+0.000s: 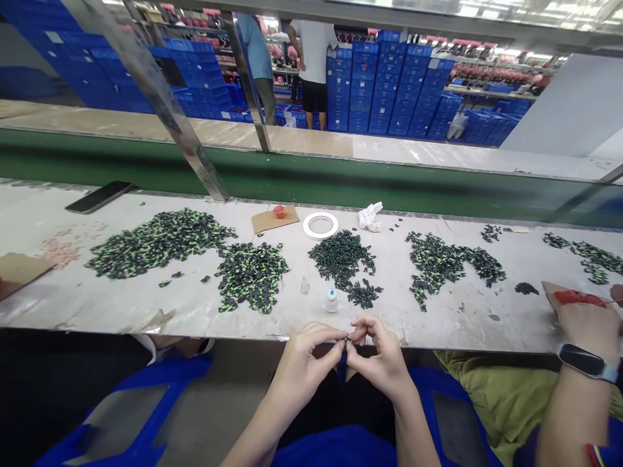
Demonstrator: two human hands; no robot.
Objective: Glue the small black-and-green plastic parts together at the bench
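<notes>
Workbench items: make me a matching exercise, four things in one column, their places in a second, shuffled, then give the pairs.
Things:
1. phone
2. tape roll
3. small white bottle
4. small dark part

Places:
A. pinched between the fingers of the left hand and right hand
B. far left of the bench, near the green conveyor belt
C. standing near the bench's front edge, just beyond the hands
D. lying flat right of the cardboard piece with the red cap

Pairs: 1-B, 2-D, 3-C, 4-A

No readable text or labels anywhere.
</notes>
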